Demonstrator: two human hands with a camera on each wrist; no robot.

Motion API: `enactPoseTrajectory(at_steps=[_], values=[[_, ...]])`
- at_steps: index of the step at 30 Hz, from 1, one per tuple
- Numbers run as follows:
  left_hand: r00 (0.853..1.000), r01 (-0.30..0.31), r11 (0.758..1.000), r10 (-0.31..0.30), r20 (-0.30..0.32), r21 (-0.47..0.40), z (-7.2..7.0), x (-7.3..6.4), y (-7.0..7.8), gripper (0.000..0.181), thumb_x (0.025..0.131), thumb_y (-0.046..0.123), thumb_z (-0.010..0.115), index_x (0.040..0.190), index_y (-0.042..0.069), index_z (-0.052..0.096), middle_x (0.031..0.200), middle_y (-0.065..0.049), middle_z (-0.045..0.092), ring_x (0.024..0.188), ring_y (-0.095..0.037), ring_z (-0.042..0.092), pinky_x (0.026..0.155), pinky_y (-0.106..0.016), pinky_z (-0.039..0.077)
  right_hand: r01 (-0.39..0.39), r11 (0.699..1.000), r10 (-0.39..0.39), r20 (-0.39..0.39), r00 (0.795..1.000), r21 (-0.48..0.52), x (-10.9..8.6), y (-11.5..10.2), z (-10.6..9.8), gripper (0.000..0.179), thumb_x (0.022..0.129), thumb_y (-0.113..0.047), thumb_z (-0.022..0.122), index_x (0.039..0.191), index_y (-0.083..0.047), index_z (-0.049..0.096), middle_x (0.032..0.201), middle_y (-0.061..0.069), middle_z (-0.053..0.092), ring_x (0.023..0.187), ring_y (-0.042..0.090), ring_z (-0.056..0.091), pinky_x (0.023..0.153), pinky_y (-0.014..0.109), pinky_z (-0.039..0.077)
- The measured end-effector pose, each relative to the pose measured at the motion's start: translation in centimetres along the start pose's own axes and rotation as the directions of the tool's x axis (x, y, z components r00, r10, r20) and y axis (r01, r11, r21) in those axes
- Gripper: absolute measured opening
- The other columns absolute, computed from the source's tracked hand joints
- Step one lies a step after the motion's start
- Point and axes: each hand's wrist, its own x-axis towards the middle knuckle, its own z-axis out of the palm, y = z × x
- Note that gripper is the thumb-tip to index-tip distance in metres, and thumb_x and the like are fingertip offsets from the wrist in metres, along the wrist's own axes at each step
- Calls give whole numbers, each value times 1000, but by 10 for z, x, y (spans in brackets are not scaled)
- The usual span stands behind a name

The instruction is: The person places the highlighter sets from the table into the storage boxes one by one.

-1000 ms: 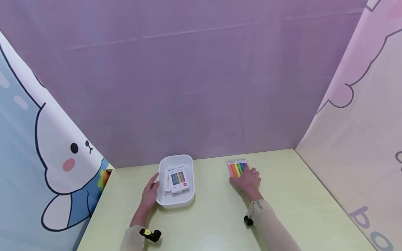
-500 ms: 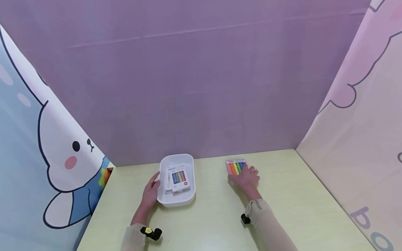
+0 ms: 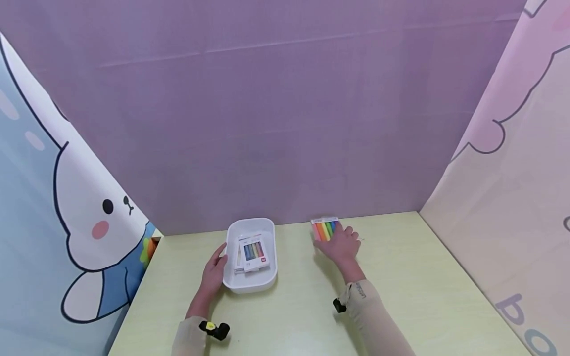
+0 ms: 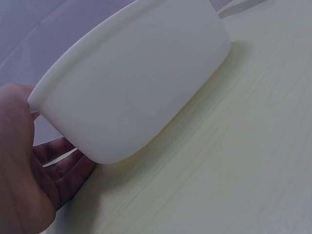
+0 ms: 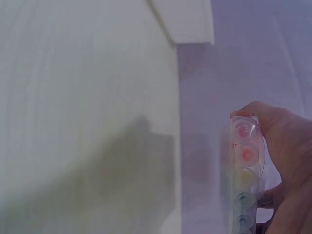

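Note:
In the head view my right hand (image 3: pixel 340 244) grips a clear flat pack of rainbow-coloured sticks (image 3: pixel 325 229), raised over the back of the table. The right wrist view shows the pack (image 5: pixel 245 165) end-on, its round coloured ends lined up behind clear plastic, thumb at one edge and fingers along the far side. My left hand (image 3: pixel 213 274) holds the left side of a white plastic tub (image 3: pixel 251 284). From the left wrist, the thumb lies at the tub's rim and the fingers (image 4: pixel 73 170) reach to its lower wall. White boxes (image 3: pixel 254 254) with a window onto coloured sticks lie inside.
The pale wooden table (image 3: pixel 294 316) ends at a purple cloth wall (image 3: pixel 285 123) close behind the tub. Printed cloth panels stand at the left, with a rabbit (image 3: pixel 98 222), and at the right (image 3: pixel 512 207). A black camera sits on each sleeve.
My right hand has lifted the pack of coloured sticks off the table and moved it slightly left and away from me. The left hand and tub stay in place.

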Motion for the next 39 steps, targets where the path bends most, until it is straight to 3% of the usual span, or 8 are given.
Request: enactPoseTrajectory(at_steps=[12,23,31,39], values=[[1000,1,1000,-1,-8,-9,0,0,1,48,104,33,44,151,26,37,131,-21,53,114,-33,53,95,-43,43,14,1000,-14,0,1000,8,-12,-53,-19,103,62,-65,75,143,-8,44,104,19,49,99,37,44,79,52,40],[1000,15,1000,-15,-14,-8,1,0,1,47,104,32,44,150,29,37,132,-20,52,114,-33,53,95,-44,43,50,999,-50,17,999,1,-27,-103,-12,102,62,-68,74,142,-12,46,108,17,50,99,35,44,83,50,39],[1000,-19,1000,19,-24,5,0,2,1,46,104,32,44,150,26,39,126,-21,56,110,-31,55,91,-38,44,73,997,-73,65,995,-1,-40,-140,-7,103,64,-68,75,145,-13,43,114,16,51,103,34,43,86,48,40],[1000,-4,1000,4,-1,-17,-3,3,0,48,104,33,43,151,25,37,130,-23,54,114,-33,53,97,-45,41,115,993,-114,108,988,3,-57,-173,1,103,64,-69,74,145,-15,41,114,13,50,104,31,43,85,46,41]])
